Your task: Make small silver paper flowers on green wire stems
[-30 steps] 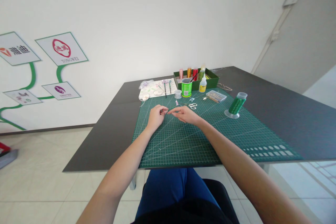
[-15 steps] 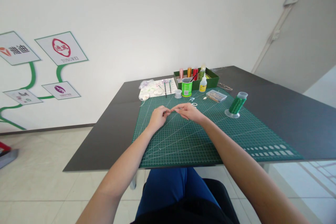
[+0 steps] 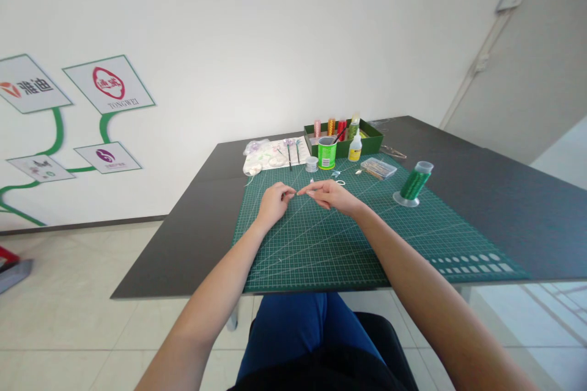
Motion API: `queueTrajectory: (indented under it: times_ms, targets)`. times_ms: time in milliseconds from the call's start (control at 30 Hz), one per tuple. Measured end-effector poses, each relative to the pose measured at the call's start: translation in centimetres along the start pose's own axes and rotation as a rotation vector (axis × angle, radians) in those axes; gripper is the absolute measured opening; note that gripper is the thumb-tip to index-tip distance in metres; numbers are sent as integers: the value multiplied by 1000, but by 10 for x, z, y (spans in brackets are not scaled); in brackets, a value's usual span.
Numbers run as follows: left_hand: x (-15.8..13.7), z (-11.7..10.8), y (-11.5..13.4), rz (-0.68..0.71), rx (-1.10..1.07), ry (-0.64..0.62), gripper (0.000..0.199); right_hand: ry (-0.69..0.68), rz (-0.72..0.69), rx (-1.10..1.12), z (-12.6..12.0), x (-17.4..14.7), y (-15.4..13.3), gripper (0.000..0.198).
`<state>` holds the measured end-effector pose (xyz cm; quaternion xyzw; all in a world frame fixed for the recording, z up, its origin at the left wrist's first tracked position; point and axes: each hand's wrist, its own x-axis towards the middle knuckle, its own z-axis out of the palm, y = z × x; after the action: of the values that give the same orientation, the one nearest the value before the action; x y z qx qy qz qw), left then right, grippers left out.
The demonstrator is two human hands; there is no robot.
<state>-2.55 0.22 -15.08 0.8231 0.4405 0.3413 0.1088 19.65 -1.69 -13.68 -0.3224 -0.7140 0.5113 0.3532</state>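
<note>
Both hands are over the green cutting mat (image 3: 321, 250), fingertips facing each other across a small gap. My left hand (image 3: 274, 204) is closed in a pinch, and what lies between its fingertips is too small to make out. My right hand (image 3: 334, 195) is also closed, its index finger and thumb drawn together toward the left fingertips; anything tiny in them cannot be told. Just beyond the right hand lies a white loop (image 3: 340, 182), perhaps a scissors handle. A clear spool (image 3: 311, 164) and a green can (image 3: 327, 154) stand farther back.
A spool of green thread (image 3: 415, 183) stands on the right. Behind are a glue bottle (image 3: 354, 149), a clear case (image 3: 378, 168) and a green box (image 3: 373, 145) with thread spools. White paper (image 3: 273, 163) holding flower-like pieces lies at back left.
My fingertips have come slightly apart; the left hand has shifted a little to the left. The right hand stays nearly in place.
</note>
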Motion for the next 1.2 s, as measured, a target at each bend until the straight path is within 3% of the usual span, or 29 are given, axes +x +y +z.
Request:
queueTrajectory:
  times_ms: [667, 1200]
  targets:
    - [-1, -1, 1, 22, 67, -97, 16, 151, -111, 378, -8, -5, -8, 33]
    - [-1, 0, 5, 93, 10, -196, 18, 275, -146, 418, -15, -7, -13, 27]
